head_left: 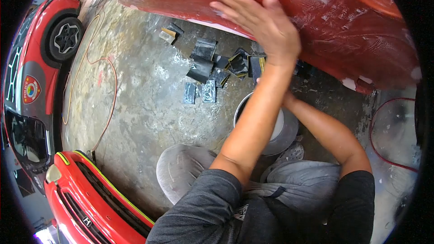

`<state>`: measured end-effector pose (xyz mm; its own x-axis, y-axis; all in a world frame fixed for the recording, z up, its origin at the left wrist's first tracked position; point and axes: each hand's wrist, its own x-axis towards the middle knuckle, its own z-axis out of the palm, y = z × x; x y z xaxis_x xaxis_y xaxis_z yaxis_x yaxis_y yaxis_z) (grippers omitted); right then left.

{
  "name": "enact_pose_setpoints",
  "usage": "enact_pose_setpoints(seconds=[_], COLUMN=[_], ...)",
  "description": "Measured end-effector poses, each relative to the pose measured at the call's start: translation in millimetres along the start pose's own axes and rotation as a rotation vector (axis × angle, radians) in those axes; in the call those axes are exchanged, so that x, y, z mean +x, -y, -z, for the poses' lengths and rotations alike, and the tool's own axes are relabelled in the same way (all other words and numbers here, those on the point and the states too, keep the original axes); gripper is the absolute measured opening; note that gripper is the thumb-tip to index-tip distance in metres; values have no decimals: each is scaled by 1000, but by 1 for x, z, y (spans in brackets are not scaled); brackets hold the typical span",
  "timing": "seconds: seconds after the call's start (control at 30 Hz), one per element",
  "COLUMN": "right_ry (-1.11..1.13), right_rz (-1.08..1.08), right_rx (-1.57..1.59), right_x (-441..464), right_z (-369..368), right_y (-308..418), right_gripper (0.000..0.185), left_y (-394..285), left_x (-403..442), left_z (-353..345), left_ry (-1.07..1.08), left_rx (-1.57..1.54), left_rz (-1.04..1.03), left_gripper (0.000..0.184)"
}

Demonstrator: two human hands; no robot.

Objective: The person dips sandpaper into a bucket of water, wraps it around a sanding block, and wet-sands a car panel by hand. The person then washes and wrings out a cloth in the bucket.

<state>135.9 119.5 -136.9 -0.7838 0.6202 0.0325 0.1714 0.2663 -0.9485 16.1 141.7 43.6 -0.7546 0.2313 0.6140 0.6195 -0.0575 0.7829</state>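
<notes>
My left hand (266, 25) lies with fingers stretched out against a reddish-brown car body panel (325, 22) with whitish streaks and patches. Behind my left forearm, my right hand (288, 98) is mostly hidden, low beside the panel. Whether it holds anything does not show. Below it, between my legs, stands a grey bucket (290, 133) with whitish liquid inside, partly covered by my arm. Several dark sheets that look like sandpaper (200, 69) lie on the wet floor. Near them are two blue-grey marbled rectangular pieces (209, 91).
A red hose (115, 83) curls over the concrete floor (144, 104) on the left; another hose (377, 108) loops at the right. A detached red bumper (97, 199) lies at lower left. Beyond it stands a red and dark car (43, 61) with a police badge.
</notes>
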Motion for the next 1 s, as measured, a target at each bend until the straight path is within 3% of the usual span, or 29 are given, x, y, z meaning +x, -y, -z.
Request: enact_pose_setpoints(seconds=[0.13, 0.27, 0.33, 0.37, 0.47, 0.5, 0.57, 0.6, 0.7, 0.77, 0.8, 0.87, 0.97, 1.0], right_ry=[-34, 2, 158, 294, 15, 23, 16, 2, -11, -2, -59, -48, -107, 1], right_rz=[-66, 157, 25, -172, -336, -279, -337, -452, 89, -229, -130, -179, -61, -87], right_rx=[-44, 4, 296, 627, 434, 462, 568, 642, -90, 12, 187, 107, 11, -79], right_x=[1, 4, 4, 2, -1, 0, 0, 0, 4, 7, 2, 4, 2, -2], right_z=[3, -1, 13, 27, 0, 1, -1, -6, -2, 1, -3, -2, -11, -8], right_y=[19, 3, -17, -27, 28, 40, 14, -39, -23, -2, 8, -1, -35, -23], right_gripper=[47, 45, 36, 31, 34, 33, 31, 29, 51, 52, 49, 49, 48, 50], left_y=[8, -1, -5, -6, -16, -17, -17, -14, 13, 22, 28, 29, 24, 21], left_x=[16, 7, -5, -11, -19, -20, -21, -18, 3, 25, 31, 28, 15, 7], left_z=[-4, -7, -10, -12, -11, -10, -9, -8, -6, 5, 5, 2, -6, -8], left_ry=[-50, -49, -22, -8, 6, 9, 13, 1, -36, -48, -78, -95, -93, -87], left_rx=[-31, -43, -45, -45, -57, -48, -33, -20, 27, -26, -54, -71, -47, -29], left_rz=[7, 11, -14, -27, -11, -1, 19, 6, -11, 89, 108, 87, 62, 59], left_gripper=[87, 93, 93, 93, 89, 88, 85, 86, 83, 83, 84, 85, 87, 87])
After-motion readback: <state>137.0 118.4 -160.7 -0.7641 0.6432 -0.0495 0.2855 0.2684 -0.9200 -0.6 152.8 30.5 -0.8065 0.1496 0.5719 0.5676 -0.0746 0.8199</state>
